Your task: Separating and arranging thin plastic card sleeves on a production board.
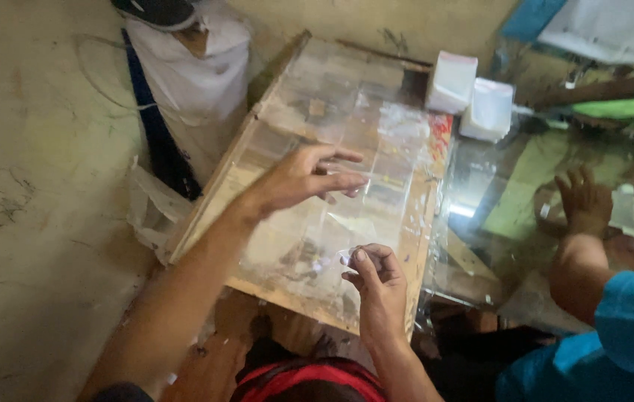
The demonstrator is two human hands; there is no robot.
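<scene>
Plastic-covered wooden board (257, 160) (bare floor (34, 223))

Tilted wooden board (222, 173), clear plastic sheets (347, 126) spread across it, two white packets (472, 95) beside its far edge

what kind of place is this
Probably a small, informal packing workshop set on the floor. A low wooden board is covered in clear plastic film, small white packs are stacked at its far end, and a co-worker's hand works alongside on a glossy surface.

Both hands, left hand (306, 177) and right hand (378, 281), over clear plastic sheet (347, 126) on wooden board (216, 190)
</scene>
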